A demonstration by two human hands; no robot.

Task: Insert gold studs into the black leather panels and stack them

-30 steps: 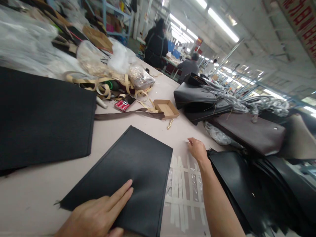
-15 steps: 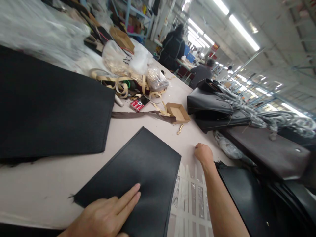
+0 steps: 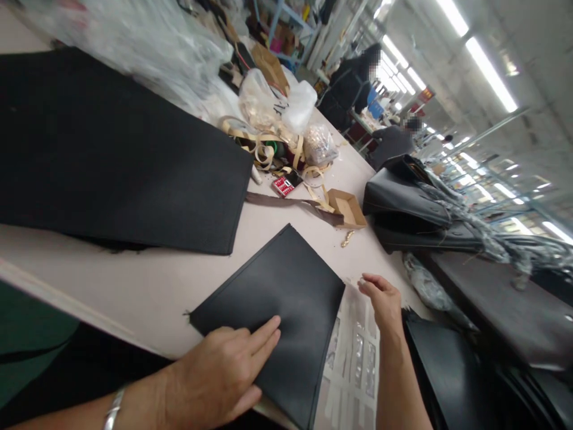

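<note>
The panel (image 3: 290, 286) is black, the larger sheet (image 3: 111, 149) black too, box (image 3: 347, 206) tan, calculator (image 3: 283, 186) seemingly red

no writing can be read. the red hanging sign (image 3: 425, 94) (far down the hall) is too small and blurred.

Left hand (image 3: 224, 376) on panel (image 3: 286, 280), right hand (image 3: 382, 301) just right of it, box (image 3: 354, 222) behind

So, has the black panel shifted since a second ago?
No. The black panel still lies with its right edge along the taped strips and its far corner just short of the brown strap.
</note>
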